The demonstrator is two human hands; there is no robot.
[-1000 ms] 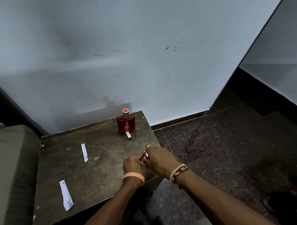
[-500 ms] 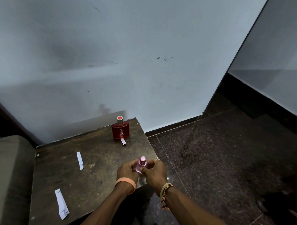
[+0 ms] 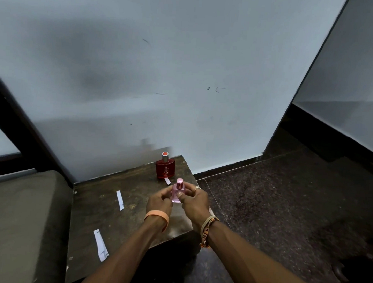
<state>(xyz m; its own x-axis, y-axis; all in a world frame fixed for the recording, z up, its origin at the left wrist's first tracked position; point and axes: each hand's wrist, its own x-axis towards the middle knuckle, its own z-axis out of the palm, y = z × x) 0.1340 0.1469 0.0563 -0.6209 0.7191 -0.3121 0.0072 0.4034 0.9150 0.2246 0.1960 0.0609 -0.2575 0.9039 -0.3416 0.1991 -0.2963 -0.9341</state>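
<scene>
A small pink perfume bottle point(image 3: 177, 191) with a pink cap stands upright between my two hands above the dark wooden table point(image 3: 106, 204). My right hand point(image 3: 192, 202) grips its right side, thumb pressed on the front. My left hand point(image 3: 160, 201) curls round its left side with thumb and fingers at the bottle. A red perfume bottle point(image 3: 165, 167) with a silver, red-topped cap stands at the table's far right corner, a small white paper strip point(image 3: 167, 181) lying in front of it.
Two more white paper strips lie on the table, one mid-left point(image 3: 120, 200) and one near the front edge point(image 3: 101, 245). A cushioned seat point(image 3: 22, 219) adjoins the table's left side. The wall runs behind; dark stone floor point(image 3: 285, 199) spreads to the right.
The pink bottle has come up out of my cupped hands and now stands upright and in plain sight between them. My hands moved toward the red bottle; the camera tilted.
</scene>
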